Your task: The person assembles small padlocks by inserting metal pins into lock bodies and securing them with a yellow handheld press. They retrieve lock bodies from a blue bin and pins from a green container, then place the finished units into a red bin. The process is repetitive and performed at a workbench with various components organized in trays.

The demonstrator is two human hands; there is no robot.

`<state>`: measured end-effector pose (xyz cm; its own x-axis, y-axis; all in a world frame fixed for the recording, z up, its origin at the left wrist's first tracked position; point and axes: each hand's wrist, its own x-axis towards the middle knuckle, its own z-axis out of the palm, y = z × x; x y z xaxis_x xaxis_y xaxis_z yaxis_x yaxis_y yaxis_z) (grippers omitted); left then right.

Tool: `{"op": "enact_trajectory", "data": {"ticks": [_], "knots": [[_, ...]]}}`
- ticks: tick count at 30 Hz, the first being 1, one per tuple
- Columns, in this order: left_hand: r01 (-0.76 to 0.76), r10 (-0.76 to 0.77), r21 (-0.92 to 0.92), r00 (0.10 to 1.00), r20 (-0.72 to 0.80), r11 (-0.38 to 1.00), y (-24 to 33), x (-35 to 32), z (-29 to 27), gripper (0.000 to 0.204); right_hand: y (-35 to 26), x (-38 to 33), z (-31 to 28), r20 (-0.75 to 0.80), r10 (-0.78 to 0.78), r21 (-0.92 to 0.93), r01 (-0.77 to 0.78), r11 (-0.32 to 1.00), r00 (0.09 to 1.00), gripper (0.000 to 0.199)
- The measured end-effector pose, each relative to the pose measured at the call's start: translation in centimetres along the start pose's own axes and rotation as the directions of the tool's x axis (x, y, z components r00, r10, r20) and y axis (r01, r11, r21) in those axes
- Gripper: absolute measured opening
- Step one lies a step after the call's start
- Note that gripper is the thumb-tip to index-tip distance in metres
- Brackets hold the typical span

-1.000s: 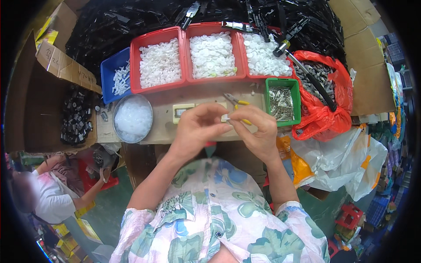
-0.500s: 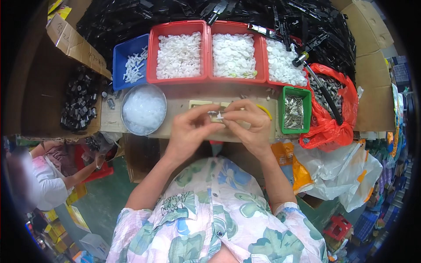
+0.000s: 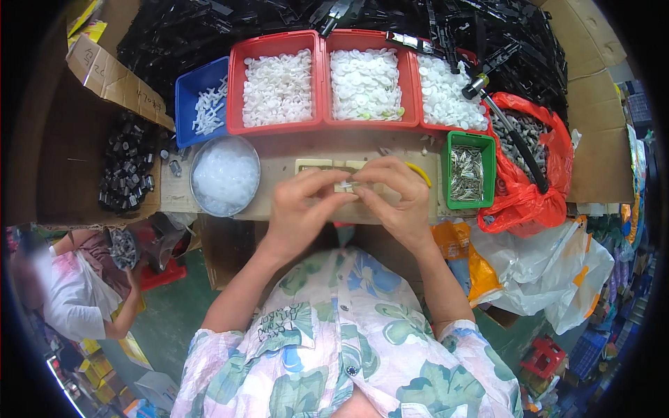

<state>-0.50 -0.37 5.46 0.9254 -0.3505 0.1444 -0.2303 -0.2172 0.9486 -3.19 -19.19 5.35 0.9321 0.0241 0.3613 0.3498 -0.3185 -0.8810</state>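
My left hand [image 3: 304, 207] and my right hand [image 3: 397, 202] meet over the bench, thumbs and forefingers pinched close together. Between the fingertips is a small white plastic piece [image 3: 345, 184], mostly covered by the fingers. Just behind the hands lies a pale yellow block-like fixture [image 3: 313, 164], partly hidden by them. A curved yellow handle-like thing [image 3: 420, 173] shows beside my right hand. To the left of my left hand stands a round clear tub [image 3: 226, 175] of translucent white pieces.
Beyond are a blue bin [image 3: 182, 104] of white cross-shaped parts and red bins [image 3: 279, 127] of white discs. At right stand a green bin [image 3: 492, 167] of metal pins, a red bag [image 3: 557, 171] and a hammer [image 3: 519, 143]. A co-worker [image 3: 83, 292] is at lower left.
My fingertips have come closer together, covering more of the white piece. The view has shifted slightly. The co-worker at lower left has moved, and a bundle of grey parts now shows by their hand.
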Motion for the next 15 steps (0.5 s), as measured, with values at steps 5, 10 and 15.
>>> {"op": "enact_trajectory", "data": {"ticks": [5,10,15], "knots": [[-0.023,0.022,0.023,1.000,0.015,0.999,-0.2,0.0,0.1,0.029,0.2,0.3,-0.3,0.052,-0.069,-0.049,0.072,0.996,0.996,0.016],[-0.020,0.020,0.007,1.000,0.008,1.000,-1.0,-0.2,-0.1,0.033,-0.2,0.7,0.0,0.108,-0.110,-0.185,0.129,0.974,0.988,0.011],[-0.049,0.051,0.077,0.998,-0.036,0.996,-1.0,-0.7,-0.6,0.042,-0.6,1.8,0.3,0.300,-0.128,-0.532,0.277,0.800,0.945,0.009]]}}
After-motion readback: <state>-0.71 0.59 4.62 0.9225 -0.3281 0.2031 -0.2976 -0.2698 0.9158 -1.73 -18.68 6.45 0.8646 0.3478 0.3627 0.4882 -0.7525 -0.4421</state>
